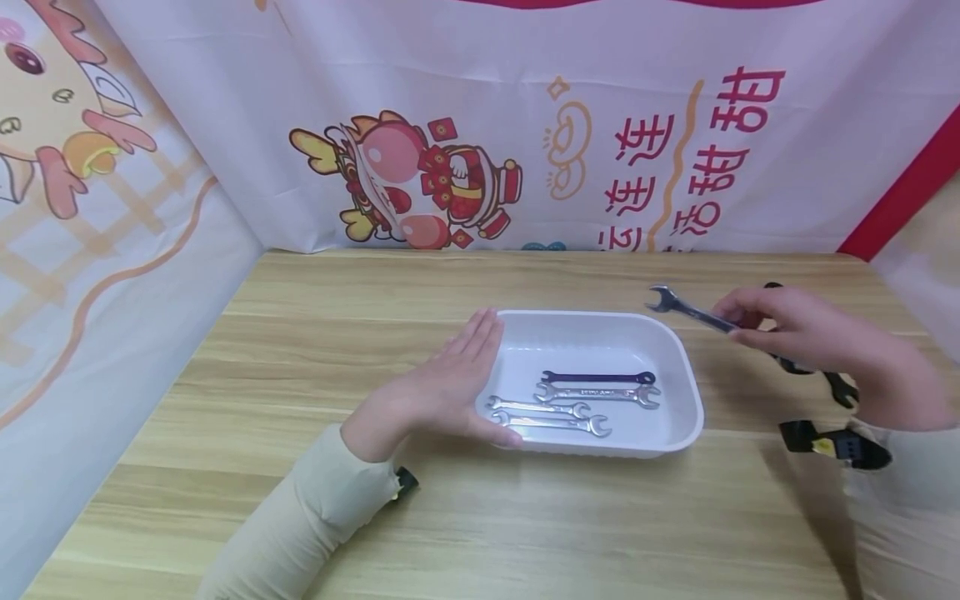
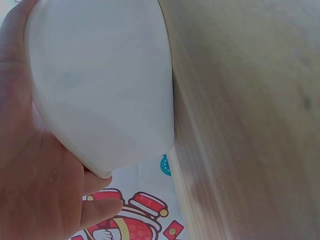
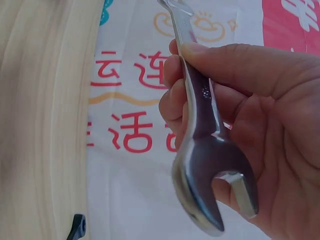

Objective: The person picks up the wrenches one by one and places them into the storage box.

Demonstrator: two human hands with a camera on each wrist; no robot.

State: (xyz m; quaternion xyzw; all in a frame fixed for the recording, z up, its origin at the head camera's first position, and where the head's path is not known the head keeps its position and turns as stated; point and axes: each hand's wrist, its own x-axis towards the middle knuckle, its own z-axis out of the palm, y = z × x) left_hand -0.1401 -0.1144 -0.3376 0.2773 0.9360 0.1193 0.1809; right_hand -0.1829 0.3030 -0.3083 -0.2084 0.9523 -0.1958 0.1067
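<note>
A white plastic tray (image 1: 585, 329) stands on the table, with several wrenches lying side by side in it. One, a dark wrench (image 1: 597, 377), is beside a silver double open-end wrench (image 1: 597, 394); smaller silver wrenches lie nearer me. My left hand (image 1: 453, 387) rests against the tray's left end, fingers extended along it and thumb at the near rim. In the left wrist view its palm is by the tray wall (image 2: 100, 90). To the right of the tray, my right hand (image 1: 795, 329) pinches a large silver open-end wrench (image 3: 202, 100) mid-shaft, above the table.
Dark wrenches (image 1: 842, 390) lie on the wooden table (image 1: 525, 533) at the right, partly hidden by my right hand and forearm. A printed white cloth (image 1: 480, 67) hangs behind the table's far edge, and another cloth (image 1: 97, 250) hangs at the left.
</note>
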